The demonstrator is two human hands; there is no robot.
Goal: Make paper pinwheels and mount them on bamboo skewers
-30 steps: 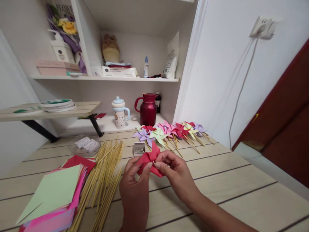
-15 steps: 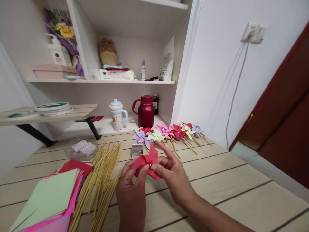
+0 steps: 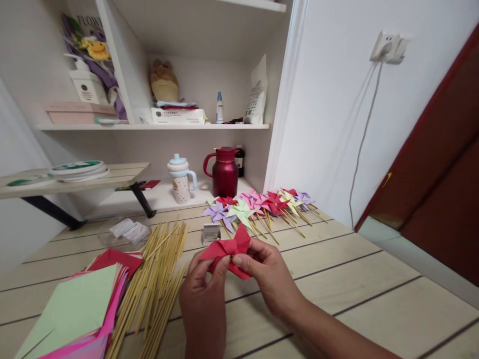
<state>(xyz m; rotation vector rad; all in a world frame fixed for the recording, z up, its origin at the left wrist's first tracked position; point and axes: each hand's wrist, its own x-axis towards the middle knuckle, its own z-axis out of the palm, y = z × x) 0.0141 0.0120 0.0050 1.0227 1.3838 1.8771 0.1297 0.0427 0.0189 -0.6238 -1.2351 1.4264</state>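
Hands gripping red paper pinwheel (image 3: 225, 250), lower centre of frame.
Left hand (image 3: 204, 294) and right hand (image 3: 267, 276) are both pinching it closed-fingered above the wooden table (image 3: 374, 289), with bamboo sticks (image 3: 157, 279) lying lower left.

Soft, even daylight; wide-angle bending at edges, slight blur.

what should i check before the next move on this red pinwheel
1. Both hands on the pinwheel: ok, left hand and right hand pinch it.
2. Folds gathered at centre: ok.
3. Pin through centre: cannot tell.
4. Sticks within reach: ok, beside the left hand.
5. Small box close by: ok, just behind the pinwheel.
6. Finished pinwheels apart: ok.
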